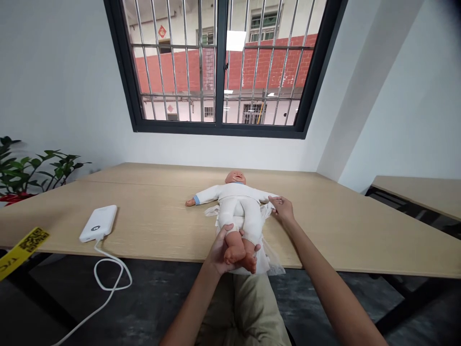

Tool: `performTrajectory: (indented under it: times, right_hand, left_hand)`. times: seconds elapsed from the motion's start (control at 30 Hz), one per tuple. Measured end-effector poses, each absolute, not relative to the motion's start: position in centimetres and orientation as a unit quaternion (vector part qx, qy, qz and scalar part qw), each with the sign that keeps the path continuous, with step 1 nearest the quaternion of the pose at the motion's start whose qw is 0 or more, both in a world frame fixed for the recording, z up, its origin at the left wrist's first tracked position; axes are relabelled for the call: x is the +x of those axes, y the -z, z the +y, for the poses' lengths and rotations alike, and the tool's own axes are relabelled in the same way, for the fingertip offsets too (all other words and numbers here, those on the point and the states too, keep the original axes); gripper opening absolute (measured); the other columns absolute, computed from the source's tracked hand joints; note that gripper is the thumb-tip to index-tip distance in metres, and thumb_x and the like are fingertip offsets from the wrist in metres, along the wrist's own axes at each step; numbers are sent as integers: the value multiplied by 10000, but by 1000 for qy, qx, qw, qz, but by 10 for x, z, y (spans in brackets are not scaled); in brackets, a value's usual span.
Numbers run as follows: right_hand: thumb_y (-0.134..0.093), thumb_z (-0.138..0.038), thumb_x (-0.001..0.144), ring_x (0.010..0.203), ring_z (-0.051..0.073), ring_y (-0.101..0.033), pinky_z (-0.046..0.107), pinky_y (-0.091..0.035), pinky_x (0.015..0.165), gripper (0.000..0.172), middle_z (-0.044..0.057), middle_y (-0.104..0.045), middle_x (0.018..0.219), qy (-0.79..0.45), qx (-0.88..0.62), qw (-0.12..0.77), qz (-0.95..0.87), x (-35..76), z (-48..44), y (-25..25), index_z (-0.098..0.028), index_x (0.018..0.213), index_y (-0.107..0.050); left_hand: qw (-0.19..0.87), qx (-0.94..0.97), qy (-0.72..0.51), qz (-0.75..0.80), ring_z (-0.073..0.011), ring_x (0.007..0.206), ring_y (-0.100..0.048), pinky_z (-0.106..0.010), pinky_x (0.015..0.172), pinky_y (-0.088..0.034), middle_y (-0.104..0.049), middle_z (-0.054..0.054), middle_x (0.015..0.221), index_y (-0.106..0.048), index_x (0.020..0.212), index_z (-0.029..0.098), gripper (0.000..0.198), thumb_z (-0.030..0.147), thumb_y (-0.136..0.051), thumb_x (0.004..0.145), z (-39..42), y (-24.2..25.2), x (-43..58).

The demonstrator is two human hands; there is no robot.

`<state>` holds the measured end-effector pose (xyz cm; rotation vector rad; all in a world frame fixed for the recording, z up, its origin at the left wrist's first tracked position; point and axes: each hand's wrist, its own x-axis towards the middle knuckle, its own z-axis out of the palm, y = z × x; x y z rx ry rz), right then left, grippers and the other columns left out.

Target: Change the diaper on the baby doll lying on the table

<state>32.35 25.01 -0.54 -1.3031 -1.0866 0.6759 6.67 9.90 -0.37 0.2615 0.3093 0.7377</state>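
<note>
A baby doll (236, 197) in a white outfit with blue cuffs lies on its back, head toward the window and bare feet toward me. Under its hips and legs is a white diaper (264, 262), its side wings spread out on both sides. My left hand (218, 252) is wrapped round the doll's lower legs from beneath. At the doll's sleeve end on the right, my right hand (283, 209) has its fingers pinched together at the edge of the diaper's right wing. The fingers partly cover the doll's hand there.
On the left of the wooden table (154, 216) lies a white power bank (99, 223), its white cable (111, 283) hanging over the front edge. A yellow tag (23, 252) shows at far left, with a potted plant (39, 168) behind. A barred window (219, 127) faces me.
</note>
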Motion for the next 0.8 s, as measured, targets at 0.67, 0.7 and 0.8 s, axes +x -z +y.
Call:
performTrajectory:
  times: [0.67, 0.7, 0.8]
  right_hand:
    - [-625, 39, 743, 663, 56, -649, 88, -561, 624, 236, 7, -670, 770, -586, -358, 647, -330, 335, 254, 1, -152, 882, -620]
    - [-624, 31, 744, 675, 57, -650, 87, -559, 625, 245, 11, -676, 792, -586, -349, 651, -334, 336, 255, 1, -156, 902, -618]
    - [-656, -4, 727, 689, 61, -648, 86, -553, 613, 247, 14, -688, 824, -575, -342, 658, -345, 340, 259, 4, -169, 908, -621]
  left_hand:
    - [914, 110, -361, 153, -365, 975, -662, -481, 786, -496, -694, -132, 899, -622, 734, 170, 310, 451, -536, 833, 99, 4, 67]
    - [913, 112, -360, 153, -364, 977, -661, -481, 787, -496, -694, -133, 905, -621, 737, 170, 307, 450, -538, 830, 99, 5, 67]
    - [913, 122, -360, 150, -359, 984, -661, -482, 798, -498, -692, -139, 916, -618, 749, 162, 299, 442, -544, 824, 99, 5, 67]
